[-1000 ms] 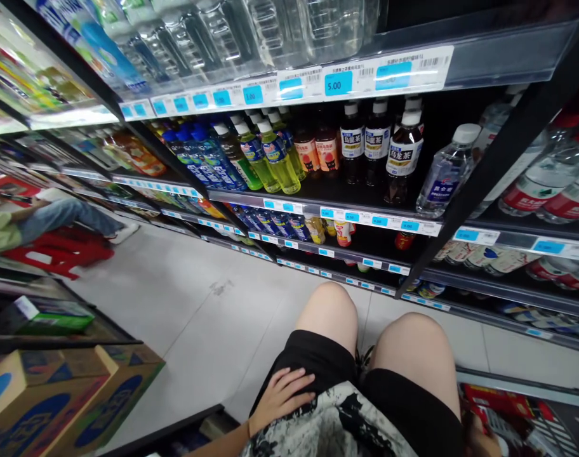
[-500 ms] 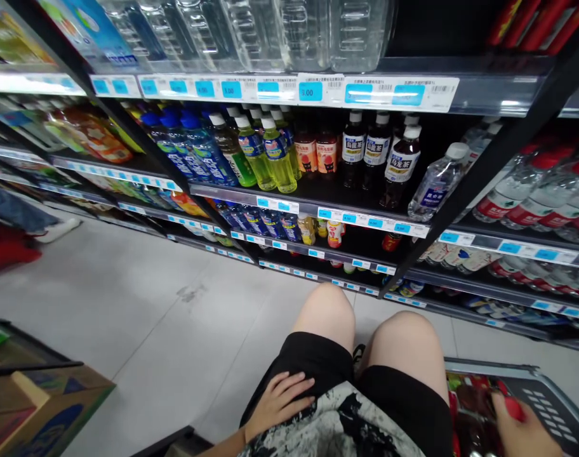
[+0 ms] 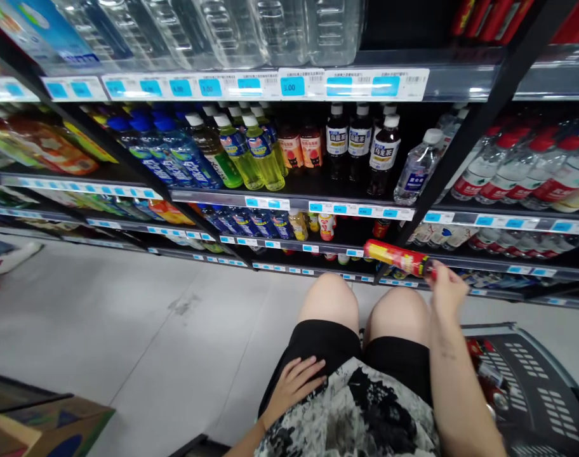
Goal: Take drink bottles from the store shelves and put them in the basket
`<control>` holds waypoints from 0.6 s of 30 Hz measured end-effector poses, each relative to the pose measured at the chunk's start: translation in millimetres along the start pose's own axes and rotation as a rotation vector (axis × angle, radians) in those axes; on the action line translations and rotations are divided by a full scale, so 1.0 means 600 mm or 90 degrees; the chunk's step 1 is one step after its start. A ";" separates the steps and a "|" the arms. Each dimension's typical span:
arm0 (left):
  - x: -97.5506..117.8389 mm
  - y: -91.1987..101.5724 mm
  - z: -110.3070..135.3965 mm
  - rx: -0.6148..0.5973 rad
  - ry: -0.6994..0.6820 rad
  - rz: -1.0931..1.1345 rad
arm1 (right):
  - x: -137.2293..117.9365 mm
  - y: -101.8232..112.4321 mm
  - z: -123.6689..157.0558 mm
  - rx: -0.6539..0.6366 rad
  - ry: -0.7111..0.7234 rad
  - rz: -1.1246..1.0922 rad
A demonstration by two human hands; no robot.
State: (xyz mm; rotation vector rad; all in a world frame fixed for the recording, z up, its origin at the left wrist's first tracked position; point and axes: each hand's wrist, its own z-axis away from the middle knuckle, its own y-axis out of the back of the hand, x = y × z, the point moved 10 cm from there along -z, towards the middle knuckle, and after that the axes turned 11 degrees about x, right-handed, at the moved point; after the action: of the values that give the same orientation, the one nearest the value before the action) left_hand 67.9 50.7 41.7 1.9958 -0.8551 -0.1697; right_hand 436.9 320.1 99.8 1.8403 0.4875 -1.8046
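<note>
The right hand (image 3: pixel 445 289) was closed around the cap end of a red-labelled drink bottle (image 3: pixel 398 257), which it held lying sideways in the air above the right knee, level with the lower shelves (image 3: pixel 484 263) of the drinks rack. The left hand (image 3: pixel 296 384) lay flat and relaxed on the black shorts (image 3: pixel 327 343) over the left thigh, fingers loosely spread, gripping nothing. Beside the right leg on the grey tiled floor (image 3: pixel 127 317) sat a dark shopping basket (image 3: pixel 532 374) with more red bottles inside. On the shelf above stood 3 dark tea bottles (image 3: pixel 359 146) and yellow-green drink bottles (image 3: pixel 251 155). A cardboard box (image 3: pixel 56 431) showed at the lower left corner.
</note>
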 end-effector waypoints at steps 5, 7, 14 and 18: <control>-0.016 0.010 -0.004 0.010 0.090 0.093 | 0.073 -0.093 0.072 -0.122 0.018 0.053; -0.034 0.018 -0.036 0.025 0.155 0.198 | 0.076 -0.108 0.086 -0.158 0.087 0.108; -0.146 -0.119 -0.302 -0.011 0.350 0.332 | 0.078 -0.113 0.083 -0.134 0.163 0.181; -0.213 -0.260 -0.410 -0.118 0.450 0.224 | 0.083 -0.106 0.075 -0.116 0.148 0.123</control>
State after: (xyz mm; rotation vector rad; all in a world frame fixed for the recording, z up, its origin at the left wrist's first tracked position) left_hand 157.3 355.3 27.8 1.5305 -0.6712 0.6038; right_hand 365.5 340.1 43.8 1.9064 0.5209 -1.3822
